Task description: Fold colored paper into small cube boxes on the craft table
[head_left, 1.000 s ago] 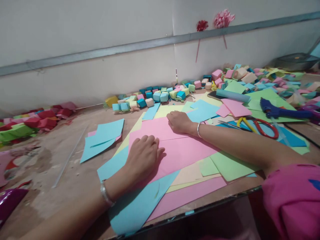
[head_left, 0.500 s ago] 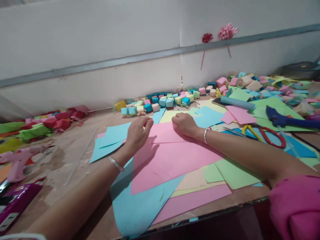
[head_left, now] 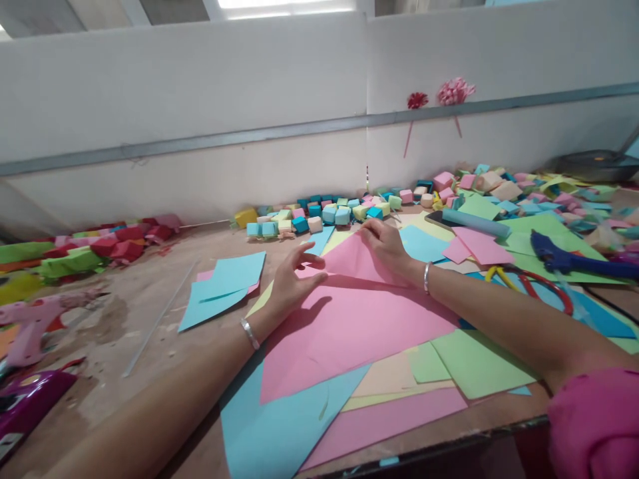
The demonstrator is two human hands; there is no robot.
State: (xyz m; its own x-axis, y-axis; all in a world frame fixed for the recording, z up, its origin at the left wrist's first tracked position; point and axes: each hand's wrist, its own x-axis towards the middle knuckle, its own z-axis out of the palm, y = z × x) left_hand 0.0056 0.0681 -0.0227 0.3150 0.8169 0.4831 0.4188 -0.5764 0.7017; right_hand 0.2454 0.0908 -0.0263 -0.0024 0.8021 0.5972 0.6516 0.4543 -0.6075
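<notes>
A large pink paper sheet [head_left: 349, 326] lies before me, with a crease across it and its far part lifted into a raised flap. My right hand [head_left: 387, 247] is closed, pinching the far edge of that flap. At the left end of the flap is my left hand [head_left: 297, 283], with thumb and fingers apart and nothing seen between them. Beneath the pink sheet lie a light blue sheet [head_left: 279, 426] and other coloured sheets. Two light blue pieces [head_left: 224, 283] rest left of my left hand.
Small paper cubes [head_left: 329, 214] line the foot of the wall. To the right lie red-and-yellow-handled scissors [head_left: 542, 286] and a blue glue gun [head_left: 564, 253]. A pink glue gun [head_left: 34, 326], a purple tool [head_left: 32, 409] and a clear stick [head_left: 160, 319] are on the left.
My right hand has raised the far part of the pink sheet, which lay flatter before. The fingers of my left hand have spread, and it has moved slightly nearer. The camera has tilted up.
</notes>
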